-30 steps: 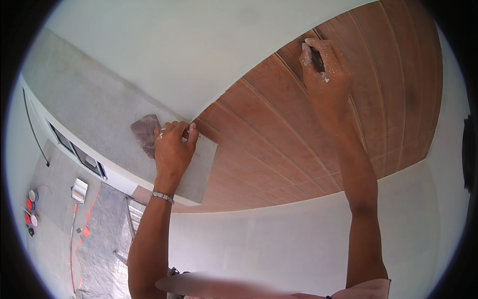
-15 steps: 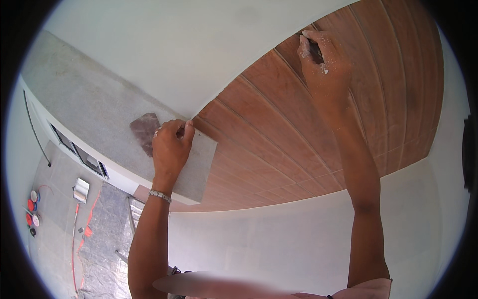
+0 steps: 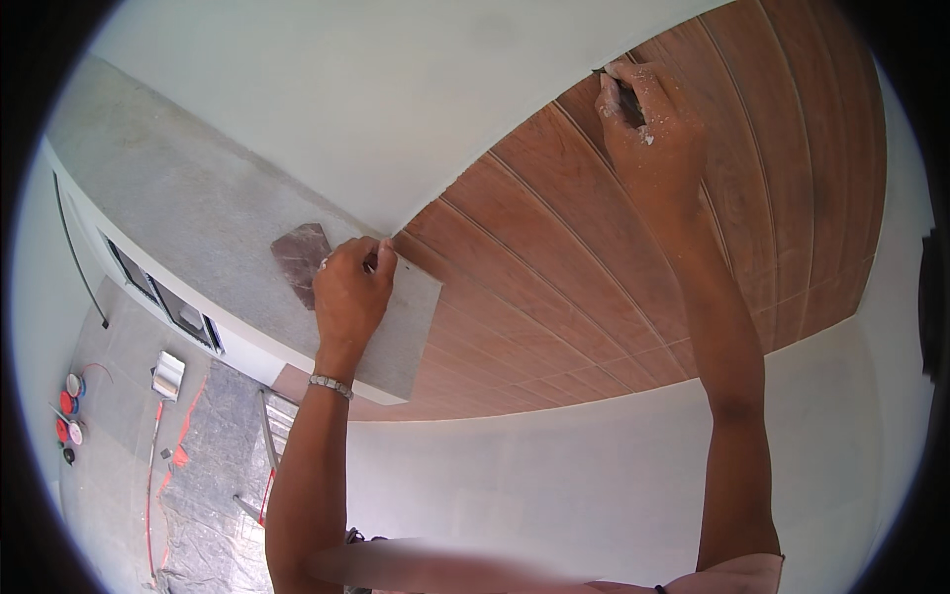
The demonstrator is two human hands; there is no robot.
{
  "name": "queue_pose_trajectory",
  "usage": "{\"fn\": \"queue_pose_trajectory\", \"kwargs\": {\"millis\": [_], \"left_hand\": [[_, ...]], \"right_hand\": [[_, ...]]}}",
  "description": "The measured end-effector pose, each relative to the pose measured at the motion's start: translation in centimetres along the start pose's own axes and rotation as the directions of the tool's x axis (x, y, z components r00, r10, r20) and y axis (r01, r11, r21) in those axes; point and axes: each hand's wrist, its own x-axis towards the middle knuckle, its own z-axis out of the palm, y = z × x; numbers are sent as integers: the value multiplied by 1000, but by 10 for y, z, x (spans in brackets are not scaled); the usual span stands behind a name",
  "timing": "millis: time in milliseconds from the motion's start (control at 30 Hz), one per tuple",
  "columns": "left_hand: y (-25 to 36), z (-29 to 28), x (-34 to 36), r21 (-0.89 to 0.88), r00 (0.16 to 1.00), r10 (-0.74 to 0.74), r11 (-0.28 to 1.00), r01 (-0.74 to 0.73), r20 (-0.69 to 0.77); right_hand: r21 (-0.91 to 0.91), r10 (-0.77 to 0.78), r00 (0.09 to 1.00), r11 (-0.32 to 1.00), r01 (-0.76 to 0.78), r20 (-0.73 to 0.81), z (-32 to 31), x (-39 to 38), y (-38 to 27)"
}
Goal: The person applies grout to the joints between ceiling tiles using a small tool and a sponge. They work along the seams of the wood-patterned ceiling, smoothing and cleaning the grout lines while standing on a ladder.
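Observation:
My right hand (image 3: 648,124), dotted with white powder, is up at the curved edge where the brown wood-grain panels (image 3: 554,247) meet the white surface (image 3: 346,109). Its fingers are pinched together; a small dark tip shows at them, but what they grip is mostly hidden. Lower left, my left hand (image 3: 351,287) is closed over the grey ledge (image 3: 218,178), thumb and fingertips together near the panels' corner. What it pinches, if anything, I cannot make out. Right beside it is a brownish, creased flat piece (image 3: 300,259); whether the hand touches it is unclear.
Far down at the left are a floor with a plastic sheet (image 3: 213,485), a red pole (image 3: 153,465), a silvery tray (image 3: 168,376) and several small red and white containers (image 3: 71,404). Metal legs (image 3: 267,431) stand near the sheet. A white wall (image 3: 524,485) runs below the panels.
The whole view has shifted slightly, so most things sit a little farther right. My hands stay at nearly the same spots on the surfaces, still closed.

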Motion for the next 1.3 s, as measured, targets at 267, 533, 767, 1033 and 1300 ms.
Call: {"fn": "queue_pose_trajectory", "kwargs": {"millis": [267, 533, 767, 1033, 1300], "left_hand": [[-2, 2, 0, 25, 1000, 18, 1000, -18, 4], [-1, -1, 0, 31, 1000, 26, 999, -26, 0], [0, -1, 1, 37, 999, 36, 999, -36, -1], [-2, 0, 1, 24, 1000, 20, 1000, -20, 14], [-1, -1, 2, 47, 999, 35, 998, -36, 17]], "right_hand": [[27, 37, 999, 999, -37, 29, -2, 5, -6], [22, 59, 993, 998, -62, 102, -2, 1, -16], [8, 132, 988, 991, -133, 74, -5, 6, -21], [30, 154, 982, 987, -158, 109, -5, 0, -35], [93, 97, 989, 990, -107, 114, 4, -6, -37]]}}
